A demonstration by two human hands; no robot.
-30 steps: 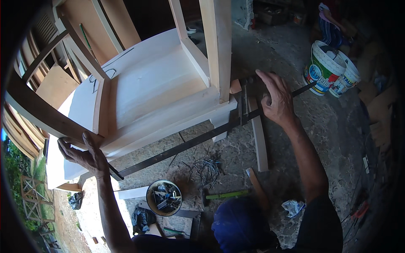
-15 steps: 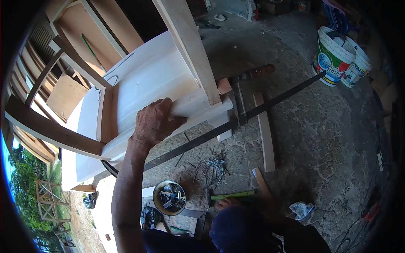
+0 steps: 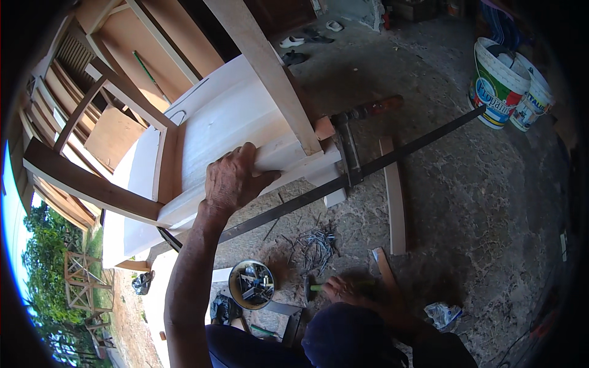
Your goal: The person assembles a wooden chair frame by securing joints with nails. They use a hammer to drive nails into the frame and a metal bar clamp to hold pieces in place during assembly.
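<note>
My left hand (image 3: 232,178) is wrapped over the edge rail (image 3: 276,153) of a pale wooden furniture frame lying on its side. A long dark bar clamp (image 3: 288,207) runs along that rail. Its jaw bears on the far right end, beside a small reddish wood block (image 3: 324,128). Lower down, near the floor, my right hand (image 3: 342,288) closes around the green handle of a hammer (image 3: 307,291). The hammer's dark head sticks out to the left of my fingers, and part of the handle shows to their right.
Loose nails (image 3: 316,248) lie heaped on the rough floor. A round tin (image 3: 251,284) of small hardware stands left of them. A curved wood piece (image 3: 394,202) and a crumpled plastic bag (image 3: 443,314) lie rightward. Paint buckets (image 3: 500,83) stand at the far right, with slippers (image 3: 292,42) at the back.
My right hand has moved from beside the hammer head onto its green handle and taken hold. My left hand stays on the rail. The whole view has shifted slightly.
</note>
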